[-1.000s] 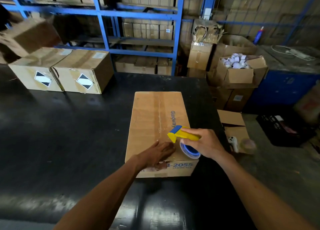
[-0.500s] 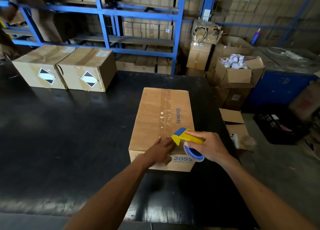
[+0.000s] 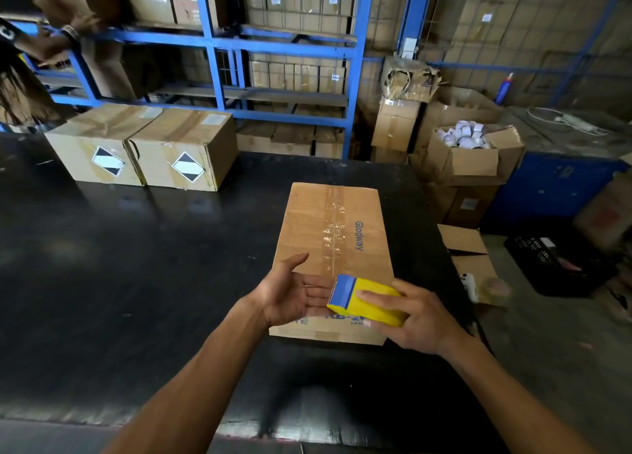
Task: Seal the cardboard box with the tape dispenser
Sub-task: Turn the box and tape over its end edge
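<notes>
Two taped cartons sit far back on the black table before blue shelving; nearer, cardboard box; right hand clamps tape dispenser, left hand spread, palm up

Light is dim and warm, with the shelving at the back lit more brightly than the near ground. The glossy black table throws back soft pale glare patches, strongest along its near edge. A dark shadow pools on it under the forearms. Wide-angle distortion bends the blue uprights outward. The upper left corner smears with motion blur; the centre stays fairly sharp.
</notes>
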A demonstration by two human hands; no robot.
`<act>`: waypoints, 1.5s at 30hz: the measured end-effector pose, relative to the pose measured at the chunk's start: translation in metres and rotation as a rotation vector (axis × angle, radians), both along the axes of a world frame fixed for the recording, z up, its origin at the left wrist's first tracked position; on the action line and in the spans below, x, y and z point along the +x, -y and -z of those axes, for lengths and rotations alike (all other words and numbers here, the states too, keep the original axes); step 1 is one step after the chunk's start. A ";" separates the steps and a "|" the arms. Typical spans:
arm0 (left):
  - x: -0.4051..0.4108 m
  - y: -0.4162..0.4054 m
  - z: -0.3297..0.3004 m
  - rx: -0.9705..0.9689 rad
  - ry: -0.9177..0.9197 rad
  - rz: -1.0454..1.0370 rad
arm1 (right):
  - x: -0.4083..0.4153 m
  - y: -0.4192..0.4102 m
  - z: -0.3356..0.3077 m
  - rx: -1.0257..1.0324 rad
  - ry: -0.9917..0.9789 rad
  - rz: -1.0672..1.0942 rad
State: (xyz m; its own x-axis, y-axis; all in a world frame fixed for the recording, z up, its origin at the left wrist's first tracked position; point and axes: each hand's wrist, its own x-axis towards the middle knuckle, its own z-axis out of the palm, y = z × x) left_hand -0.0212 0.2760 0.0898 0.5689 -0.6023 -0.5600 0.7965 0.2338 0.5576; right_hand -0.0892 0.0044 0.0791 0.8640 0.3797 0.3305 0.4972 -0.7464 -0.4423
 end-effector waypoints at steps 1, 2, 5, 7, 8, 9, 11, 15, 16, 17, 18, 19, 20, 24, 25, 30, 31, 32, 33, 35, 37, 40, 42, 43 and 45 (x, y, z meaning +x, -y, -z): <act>-0.003 0.000 0.000 0.047 0.009 0.003 | -0.001 -0.001 0.009 -0.007 -0.060 0.001; -0.006 0.000 0.000 0.086 0.004 -0.021 | -0.002 -0.003 0.015 0.030 -0.095 -0.003; -0.016 -0.005 0.005 0.112 -0.016 -0.129 | -0.004 -0.014 0.014 0.117 -0.080 -0.038; -0.019 -0.009 0.008 0.125 -0.019 -0.169 | -0.004 -0.021 0.011 0.151 -0.052 -0.056; -0.019 -0.010 0.008 0.134 -0.021 -0.187 | -0.003 -0.025 0.009 0.173 -0.041 -0.063; -0.019 -0.011 0.009 0.144 -0.023 -0.207 | -0.002 -0.028 0.008 0.196 -0.035 -0.064; -0.019 -0.011 0.008 0.189 -0.005 -0.234 | 0.003 -0.032 0.006 0.219 -0.037 -0.064; -0.016 -0.005 0.014 0.396 0.110 -0.357 | 0.009 -0.040 0.010 0.170 -0.120 -0.052; -0.016 -0.002 0.015 0.439 0.124 -0.396 | 0.011 -0.042 0.011 0.138 -0.138 -0.048; -0.016 0.000 0.018 0.481 0.139 -0.433 | 0.013 -0.042 0.011 0.098 -0.144 -0.041; -0.015 -0.002 0.020 0.524 0.155 -0.472 | 0.016 -0.039 0.010 0.047 -0.140 -0.032; -0.014 -0.008 0.022 0.563 0.177 -0.515 | 0.019 -0.033 0.009 -0.006 -0.125 -0.024; -0.013 -0.017 0.024 0.593 0.197 -0.553 | 0.022 -0.025 0.008 -0.053 -0.113 -0.019; -0.013 -0.055 0.041 0.671 0.335 -0.604 | 0.032 0.002 0.001 -0.197 -0.151 -0.080; -0.016 -0.056 0.045 0.695 0.355 -0.627 | 0.034 0.001 0.000 -0.245 -0.138 -0.090; -0.024 -0.038 0.066 0.939 0.389 -0.759 | 0.040 -0.014 0.000 -0.428 -0.097 -0.093; -0.026 -0.036 0.067 1.000 0.397 -0.765 | 0.040 -0.015 0.003 -0.459 -0.098 -0.084; -0.027 -0.034 0.067 1.037 0.407 -0.772 | 0.039 -0.016 0.006 -0.485 -0.099 -0.072; -0.028 -0.033 0.068 1.052 0.422 -0.778 | 0.038 -0.018 0.009 -0.503 -0.099 -0.060; -0.027 -0.030 0.072 1.062 0.455 -0.790 | 0.038 -0.022 0.013 -0.514 -0.091 -0.040; -0.026 -0.029 0.078 1.064 0.467 -0.809 | 0.038 -0.026 0.014 -0.521 -0.094 -0.024; -0.025 -0.026 0.086 1.064 0.476 -0.830 | 0.036 -0.028 0.017 -0.520 -0.104 0.002; -0.025 -0.024 0.088 1.076 0.488 -0.840 | 0.034 -0.028 0.019 -0.504 -0.119 0.004; -0.025 -0.023 0.089 1.079 0.493 -0.848 | 0.034 -0.028 0.021 -0.504 -0.127 0.000; -0.024 -0.023 0.092 1.074 0.506 -0.859 | 0.034 -0.028 0.023 -0.512 -0.134 -0.006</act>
State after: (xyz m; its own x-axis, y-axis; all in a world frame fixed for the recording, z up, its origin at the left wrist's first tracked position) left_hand -0.0455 0.2988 -0.0023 0.7974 0.5852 -0.1472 0.3006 -0.1738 0.9378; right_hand -0.0552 0.0326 0.0561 0.8834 0.4684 -0.0118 0.4660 -0.8810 -0.0819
